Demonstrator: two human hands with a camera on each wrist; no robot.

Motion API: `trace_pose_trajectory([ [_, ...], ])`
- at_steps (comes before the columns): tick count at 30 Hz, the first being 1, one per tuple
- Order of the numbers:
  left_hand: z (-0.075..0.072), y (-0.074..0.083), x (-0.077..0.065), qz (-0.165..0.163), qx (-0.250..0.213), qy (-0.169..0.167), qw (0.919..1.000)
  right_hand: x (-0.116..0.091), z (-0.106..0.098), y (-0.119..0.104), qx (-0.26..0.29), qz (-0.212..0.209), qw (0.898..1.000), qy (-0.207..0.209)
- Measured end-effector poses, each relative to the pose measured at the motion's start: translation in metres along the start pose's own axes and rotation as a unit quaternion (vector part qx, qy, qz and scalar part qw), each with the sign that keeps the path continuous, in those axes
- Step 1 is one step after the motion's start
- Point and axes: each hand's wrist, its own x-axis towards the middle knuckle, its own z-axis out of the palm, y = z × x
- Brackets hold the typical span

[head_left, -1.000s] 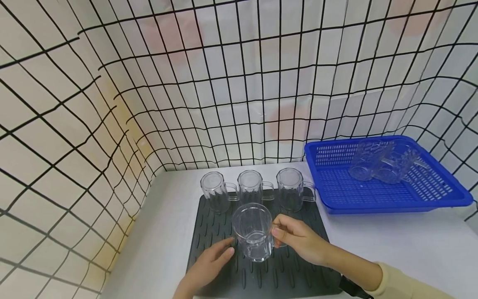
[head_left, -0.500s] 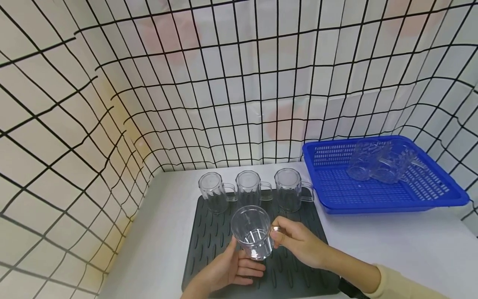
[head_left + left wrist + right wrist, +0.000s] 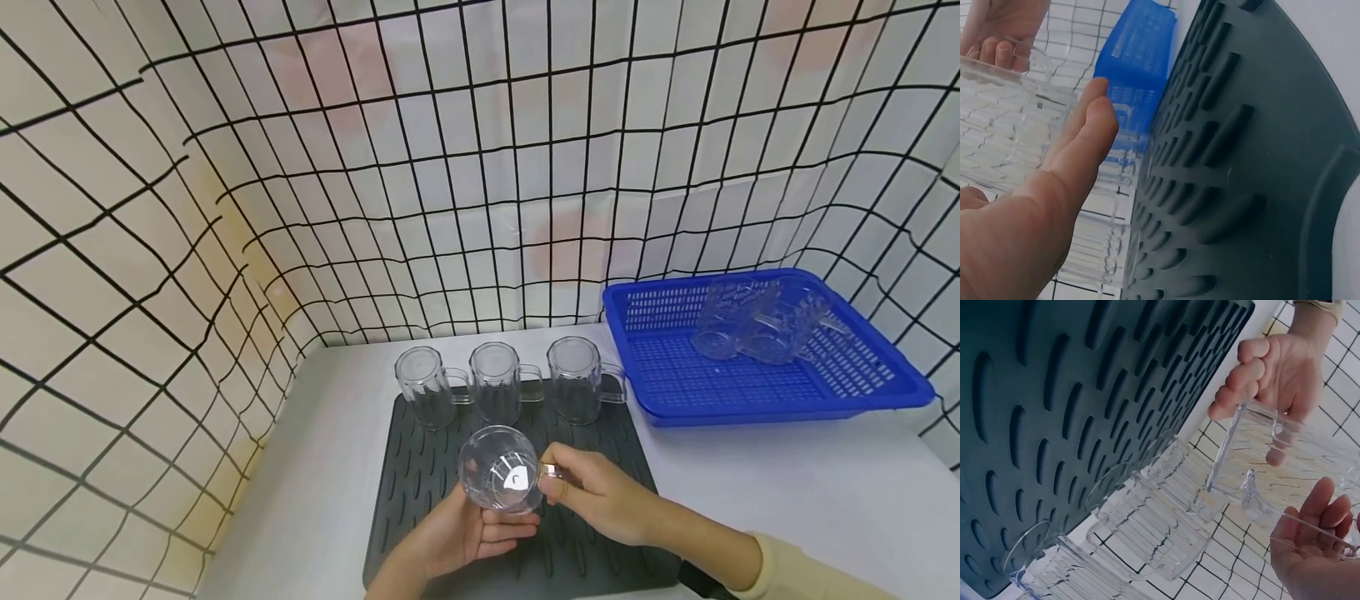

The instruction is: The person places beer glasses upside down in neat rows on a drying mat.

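Note:
In the head view, a clear glass mug [image 3: 498, 471] is held above the dark ribbed mat [image 3: 405, 500], its mouth tilted up and toward the camera. My right hand [image 3: 607, 496] grips its handle from the right. Beneath the mug, my left hand [image 3: 457, 537] is spread with nearly straight fingers, its thumb along the left side. The right wrist view has this left hand [image 3: 1285, 375] by the mug's base; whether the fingers bear its weight I cannot tell. Three more glass mugs [image 3: 495, 387] stand upside down along the mat's far edge, handles to the right.
At the right back, a blue plastic basket [image 3: 750, 410] contains several clear glass mugs [image 3: 772, 329] lying together. Black wire grid [image 3: 551, 158] rises behind and at both sides of the white table [image 3: 300, 475].
My left hand has moved from beside the mug to under it, its fingers spreading out. The mug has tipped further, its mouth turning toward the camera. My right hand keeps the handle.

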Motion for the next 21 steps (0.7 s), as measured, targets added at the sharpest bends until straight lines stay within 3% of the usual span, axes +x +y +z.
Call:
trace_pose_trajectory([
  [5, 0.0003, 0.0011, 0.0020, 0.004, -0.026, 0.031, 0.9992, -0.0028, 0.0007, 0.0038, -0.013, -0.019, 0.999, -0.025],
  [13, -0.0009, 0.0037, 0.0025, 0.039, -0.021, 0.037, 0.9984, -0.0051, 0.0010, 0.0027, -0.045, -0.037, 0.997, -0.043],
  [17, -0.0016, 0.0047, 0.0021, 0.029, -0.008, 0.046, 0.9985, -0.0075, 0.0011, 0.0031, -0.092, -0.035, 0.994, -0.048],
  [21, -0.0007, 0.0057, 0.0028, 0.027, -0.031, 0.061, 0.9973, -0.0100, 0.0019, 0.0043, -0.134, -0.029, 0.989, -0.048],
])
